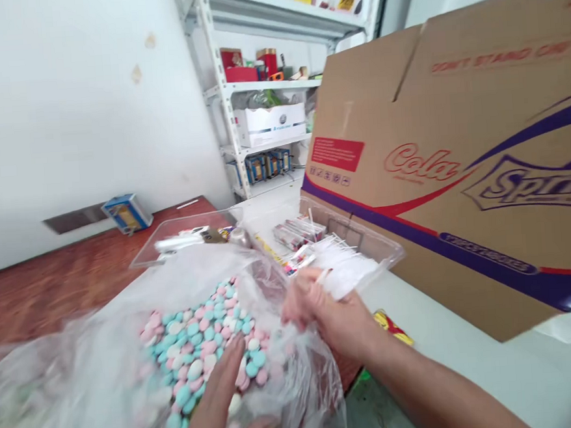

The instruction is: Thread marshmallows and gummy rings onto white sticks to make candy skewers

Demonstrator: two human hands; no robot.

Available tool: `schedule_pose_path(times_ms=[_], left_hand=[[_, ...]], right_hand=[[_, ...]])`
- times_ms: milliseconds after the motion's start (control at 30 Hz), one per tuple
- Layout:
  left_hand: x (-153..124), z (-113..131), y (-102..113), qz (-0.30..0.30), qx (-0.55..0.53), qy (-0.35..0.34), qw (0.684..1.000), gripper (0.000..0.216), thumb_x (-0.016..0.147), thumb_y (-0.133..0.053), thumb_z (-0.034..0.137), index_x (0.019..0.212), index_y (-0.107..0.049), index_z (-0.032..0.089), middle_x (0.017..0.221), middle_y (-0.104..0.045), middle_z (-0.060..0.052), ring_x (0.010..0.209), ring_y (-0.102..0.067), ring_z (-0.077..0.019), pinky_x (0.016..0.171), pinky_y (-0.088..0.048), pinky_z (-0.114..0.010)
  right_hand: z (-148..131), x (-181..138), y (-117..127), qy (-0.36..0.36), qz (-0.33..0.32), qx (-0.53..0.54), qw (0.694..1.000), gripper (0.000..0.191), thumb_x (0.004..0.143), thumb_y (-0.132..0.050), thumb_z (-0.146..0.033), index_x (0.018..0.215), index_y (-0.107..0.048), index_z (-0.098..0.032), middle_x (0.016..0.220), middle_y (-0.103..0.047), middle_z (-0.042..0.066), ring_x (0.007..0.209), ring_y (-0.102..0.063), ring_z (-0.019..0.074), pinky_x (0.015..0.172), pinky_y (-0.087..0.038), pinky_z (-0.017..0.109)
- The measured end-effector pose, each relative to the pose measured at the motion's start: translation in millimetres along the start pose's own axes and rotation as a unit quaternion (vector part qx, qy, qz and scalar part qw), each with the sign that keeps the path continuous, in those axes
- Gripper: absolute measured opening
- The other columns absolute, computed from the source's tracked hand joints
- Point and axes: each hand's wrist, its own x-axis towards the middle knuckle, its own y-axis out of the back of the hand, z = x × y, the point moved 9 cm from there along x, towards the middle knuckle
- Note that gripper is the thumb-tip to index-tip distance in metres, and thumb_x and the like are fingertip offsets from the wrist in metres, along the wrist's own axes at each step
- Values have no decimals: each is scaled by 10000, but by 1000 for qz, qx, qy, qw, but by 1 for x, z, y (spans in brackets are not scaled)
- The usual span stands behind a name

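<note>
A clear plastic bag (pixel 307 382) lies opened out in front of me, filled with small round candies (pixel 206 337) in pink, light blue and white. Over the candies is my left hand (pixel 218 411), its thumb and fingers apart. My right hand (pixel 331 312) is closed at the bag's right side, near the front of a clear plastic tray. A small white bit shows by its fingertips, but what it grips is not clear. White sticks (pixel 344 252) and small wrapped packets (pixel 299 231) lie in that tray (pixel 390 253).
A large cardboard box (pixel 386 115) stands on the right of the white table (pixel 452 359). Another clear tray (pixel 143 243) sits behind the bag. A blue box (pixel 128 213) rests on the reddish wooden surface (pixel 82 274). Metal shelves (pixel 276 84) stand behind.
</note>
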Motion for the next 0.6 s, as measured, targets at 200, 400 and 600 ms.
schedule_pose_path(times_ms=[200, 400, 600], left_hand=[[-4, 5, -21, -65, -252, 118, 958, 263, 909, -523, 367, 991, -682, 174, 962, -720, -72, 978, -640, -235, 926, -516, -353], [-25, -29, -32, 9, -303, 189, 934, 212, 871, -518, 239, 986, -672, 150, 844, -691, -58, 856, -599, -211, 797, -517, -313], [-31, -50, -36, 26, -211, 200, 957, 182, 834, -473, 134, 759, -635, 167, 752, -653, -34, 703, -568, -169, 658, -453, -260]], right_hand=[[47, -40, -121, -101, -106, 167, 975, 459, 923, -541, -522, 599, -464, -205, 521, -458, -57, 517, -465, 92, 563, -395, 237], [88, -49, -147, -133, -90, 113, 981, 421, 871, -630, -444, 570, -469, -198, 482, -470, -57, 474, -438, 85, 504, -355, 228], [100, -53, -146, -137, -84, 139, 977, 379, 870, -641, -389, 571, -532, -183, 516, -547, -29, 509, -515, 102, 531, -411, 235]])
